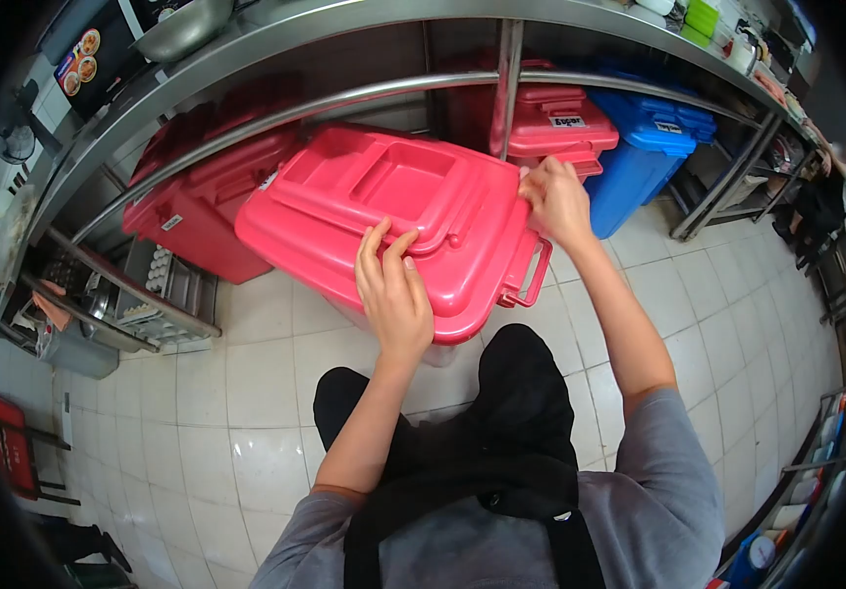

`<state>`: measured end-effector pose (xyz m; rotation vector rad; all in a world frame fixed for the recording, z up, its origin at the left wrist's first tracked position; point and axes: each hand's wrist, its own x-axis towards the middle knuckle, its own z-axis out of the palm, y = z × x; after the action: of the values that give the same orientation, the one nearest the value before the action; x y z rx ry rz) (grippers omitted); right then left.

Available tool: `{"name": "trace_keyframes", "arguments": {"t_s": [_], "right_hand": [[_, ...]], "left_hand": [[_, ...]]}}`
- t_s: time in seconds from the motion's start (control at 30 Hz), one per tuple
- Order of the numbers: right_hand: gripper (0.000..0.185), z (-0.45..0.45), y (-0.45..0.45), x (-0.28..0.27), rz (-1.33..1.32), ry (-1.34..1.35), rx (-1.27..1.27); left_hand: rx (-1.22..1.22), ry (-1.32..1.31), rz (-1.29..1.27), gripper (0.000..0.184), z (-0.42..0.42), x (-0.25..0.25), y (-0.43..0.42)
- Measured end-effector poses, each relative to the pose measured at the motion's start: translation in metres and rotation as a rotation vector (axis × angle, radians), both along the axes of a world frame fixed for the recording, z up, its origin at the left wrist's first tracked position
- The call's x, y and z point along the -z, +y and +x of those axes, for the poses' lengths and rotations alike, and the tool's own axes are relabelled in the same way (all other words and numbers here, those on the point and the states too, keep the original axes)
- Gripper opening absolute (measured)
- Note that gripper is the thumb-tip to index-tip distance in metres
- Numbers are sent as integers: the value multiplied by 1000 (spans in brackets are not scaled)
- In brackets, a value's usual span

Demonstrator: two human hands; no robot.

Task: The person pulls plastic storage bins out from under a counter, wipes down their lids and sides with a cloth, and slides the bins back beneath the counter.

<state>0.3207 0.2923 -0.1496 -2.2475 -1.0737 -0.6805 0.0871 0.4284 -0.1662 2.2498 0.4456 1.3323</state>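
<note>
A large pinkish-red plastic bin with a closed lid (315,221) stands right in front of me, set at an angle. My left hand (395,299) rests on the near side of the lid, its fingers stretched out and holding nothing. At the lid's right far corner is my right hand (558,201), with its fingers bent and pressed together against the edge. What they pinch is mostly hidden; a small pale patch shows beside the fingertips. Below that hand, a red loop handle (543,275) sticks out from the bin's right end.
A steel counter (344,29) with a lower rail runs across the back. Under it stand a red bin (217,201), another red bin (565,118) and a blue bin (644,147). An egg-filled crate (160,270) sits left. A person (830,196) is at far right.
</note>
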Motion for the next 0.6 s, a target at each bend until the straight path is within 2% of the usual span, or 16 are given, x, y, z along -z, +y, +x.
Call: {"name": "trace_keyframes", "arguments": {"t_s": [0.1,0.27,0.5,0.6], "right_hand": [[11,-26,-2,-2,6,22,-8],[8,11,7,-5,-42,-6,98],[9,-26,-3,-6,-60,41,-27],[15,0,4,2,16,-2,74]], "left_hand": [[3,-13,-9,27,3,2,0],[3,-18,14,27,1,1,0],[7,-17,3,28,1,2,0],[1,-95,-57,29,-2,0,-3]]}}
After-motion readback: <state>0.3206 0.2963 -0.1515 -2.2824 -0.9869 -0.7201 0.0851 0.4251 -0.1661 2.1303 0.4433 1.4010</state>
